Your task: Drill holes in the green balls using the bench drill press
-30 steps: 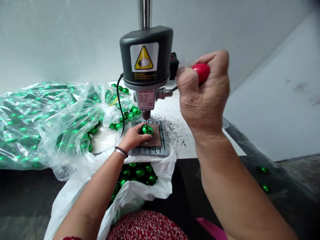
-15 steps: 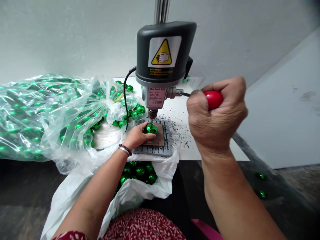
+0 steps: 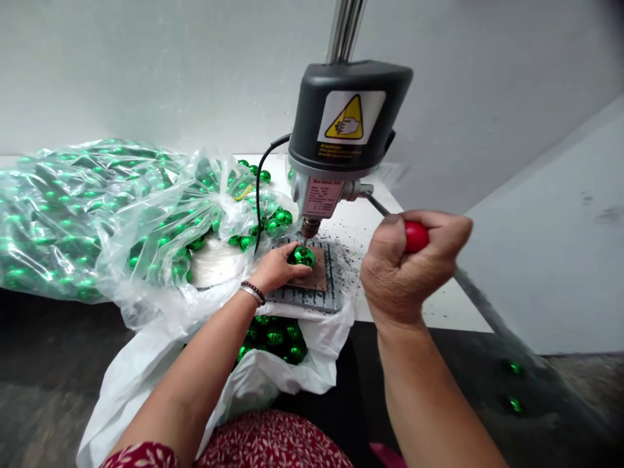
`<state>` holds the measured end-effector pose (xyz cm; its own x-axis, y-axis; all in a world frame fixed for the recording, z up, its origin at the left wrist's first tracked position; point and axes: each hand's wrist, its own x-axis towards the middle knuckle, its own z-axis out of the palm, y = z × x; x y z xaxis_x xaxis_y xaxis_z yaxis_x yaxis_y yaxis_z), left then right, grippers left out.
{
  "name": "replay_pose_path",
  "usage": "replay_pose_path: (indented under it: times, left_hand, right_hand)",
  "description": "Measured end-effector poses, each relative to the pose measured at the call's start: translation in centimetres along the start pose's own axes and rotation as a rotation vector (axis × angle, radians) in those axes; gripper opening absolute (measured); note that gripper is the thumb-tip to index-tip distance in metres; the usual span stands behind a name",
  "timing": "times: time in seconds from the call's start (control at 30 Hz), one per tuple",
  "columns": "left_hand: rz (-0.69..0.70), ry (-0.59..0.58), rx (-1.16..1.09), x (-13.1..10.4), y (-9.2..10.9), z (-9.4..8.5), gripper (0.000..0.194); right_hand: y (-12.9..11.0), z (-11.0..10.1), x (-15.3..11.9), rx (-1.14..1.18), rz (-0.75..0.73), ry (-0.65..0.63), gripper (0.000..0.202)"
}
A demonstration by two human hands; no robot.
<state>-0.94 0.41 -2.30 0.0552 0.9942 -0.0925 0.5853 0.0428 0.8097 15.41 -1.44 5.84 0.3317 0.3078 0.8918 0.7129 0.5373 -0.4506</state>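
Observation:
A shiny green bauble (image 3: pixel 303 255) is gripped between the thumb and fingers of my left hand (image 3: pixel 277 268). It rests on a brown board (image 3: pixel 316 276) lying on the grey slotted base (image 3: pixel 312 299) of a bench drill (image 3: pixel 351 120). The thin bit hangs right over the bauble's top; whether it has entered the ball I cannot tell. My right hand (image 3: pixel 412 263) is wrapped round the red knob (image 3: pixel 416 236) of the drill's feed lever (image 3: pixel 379 205), to the right of the drill head.
A big clear plastic bag (image 3: pixel 88 214) full of green baubles lies at left, with several loose ones (image 3: pixel 277 224) beside it. A white bag (image 3: pixel 312 370) with more baubles hangs at the table's front edge. Dark shavings dot the white table (image 3: pixel 439 305). Two baubles (image 3: pixel 515 405) lie lower right.
My right hand has pulled the lever's red knob downward. The lever now slopes more steeply. The whole view has tilted and shifted a little; my left hand still holds the bauble on the board.

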Motion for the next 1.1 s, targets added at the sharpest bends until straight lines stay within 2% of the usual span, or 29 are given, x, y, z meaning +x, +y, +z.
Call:
replay_pose_path:
  times: [0.4,0.47,0.57,0.63,0.73,0.87,0.97,1.1]
  left_hand:
    - [0.015,-0.004,-0.002,0.0,-0.2,0.0,0.068]
    - [0.010,-0.005,-0.006,0.0,-0.2,0.1,0.069]
    - [0.006,-0.002,-0.011,-0.1,-0.1,0.0,0.064]
    - [0.021,0.007,-0.019,-0.5,0.2,-0.2,0.057]
    - [0.072,0.027,-0.052,-1.9,0.6,-0.9,0.052]
    - [0.123,-0.011,-0.064,-5.0,0.8,-2.1,0.052]
    - [0.136,-0.083,-0.024,-7.5,0.1,-2.9,0.056]
    - [0.073,-0.256,0.121,-10.1,-1.3,-3.1,0.060]
  right_hand:
    - [1.0,0.4,-2.1,0.055,-0.031,0.021,0.010]
    - [0.9,0.6,-1.1,0.088,-0.029,0.036,0.014]
    - [0.4,1.1,2.0,0.129,-0.022,0.040,0.019]
    - [0.0,1.6,4.2,0.103,0.032,-0.042,0.021]
    - [-0.2,2.0,6.1,0.036,0.117,-0.128,0.019]
    - [-0.2,2.2,6.3,0.011,0.100,-0.120,0.013]
    - [-0.3,2.2,6.1,0.027,0.098,-0.117,0.010]
    - [-0.4,2.0,6.1,0.048,0.111,-0.125,0.010]
